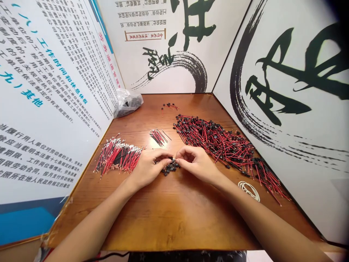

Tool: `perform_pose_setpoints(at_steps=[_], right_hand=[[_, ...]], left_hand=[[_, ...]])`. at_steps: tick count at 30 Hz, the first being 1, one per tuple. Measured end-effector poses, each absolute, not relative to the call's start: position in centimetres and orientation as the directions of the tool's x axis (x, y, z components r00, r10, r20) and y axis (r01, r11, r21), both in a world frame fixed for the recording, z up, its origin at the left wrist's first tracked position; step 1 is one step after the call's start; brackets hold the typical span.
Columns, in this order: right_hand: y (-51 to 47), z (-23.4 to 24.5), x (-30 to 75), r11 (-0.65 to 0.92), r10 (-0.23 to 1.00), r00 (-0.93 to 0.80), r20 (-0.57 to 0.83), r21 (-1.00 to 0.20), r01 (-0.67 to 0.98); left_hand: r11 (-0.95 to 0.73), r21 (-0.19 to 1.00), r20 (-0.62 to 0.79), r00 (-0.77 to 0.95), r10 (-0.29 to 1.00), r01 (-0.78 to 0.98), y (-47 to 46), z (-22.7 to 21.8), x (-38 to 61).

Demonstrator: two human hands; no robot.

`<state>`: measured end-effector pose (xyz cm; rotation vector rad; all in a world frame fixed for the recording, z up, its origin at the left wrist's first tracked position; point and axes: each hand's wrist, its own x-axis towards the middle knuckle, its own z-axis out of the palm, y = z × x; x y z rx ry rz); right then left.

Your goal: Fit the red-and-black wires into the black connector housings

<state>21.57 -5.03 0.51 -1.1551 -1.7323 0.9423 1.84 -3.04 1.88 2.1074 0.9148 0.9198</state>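
Observation:
Both my hands meet at the middle of the table, fingertips almost touching. My left hand (148, 164) is closed in a pinch, with a small black connector housing (172, 159) at its thumb and fingertips. My right hand (196, 163) pinches too, right beside that housing; what it holds is too small to make out. Under the fingertips lies a little heap of loose black connector housings (170, 169), partly covered by the hands. Just beyond them is a small bunch of red and black wires (158, 137).
Left of my hands lies a pile of red and black wires with pale ends (120, 154). A large heap of wires with black connectors (215, 140) spreads along the right. Several more lie far back (171, 106). A plastic bag (128, 102) and white rubber bands (248, 190) rest near side panels.

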Motion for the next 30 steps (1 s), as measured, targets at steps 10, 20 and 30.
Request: perform_pose_setpoints(at_steps=[10,20,30], right_hand=[[-5.4,0.9,21.4,0.377,0.924,-0.192,0.331,-0.874,0.307],[-5.8,1.2,21.4,0.47,0.882,-0.198,0.428,-0.761,0.447],[-6.0,0.7,21.4,0.499,0.861,-0.184,0.473,-0.723,0.477]], left_hand=[[-0.459,0.85,0.3,0.477,0.826,0.26,-3.0,1.7,2.0],[-0.314,0.918,0.188,0.431,0.883,0.241,-3.3,1.9,2.3],[-0.078,0.995,0.042,0.417,0.908,0.068,-3.5,1.8,2.8]])
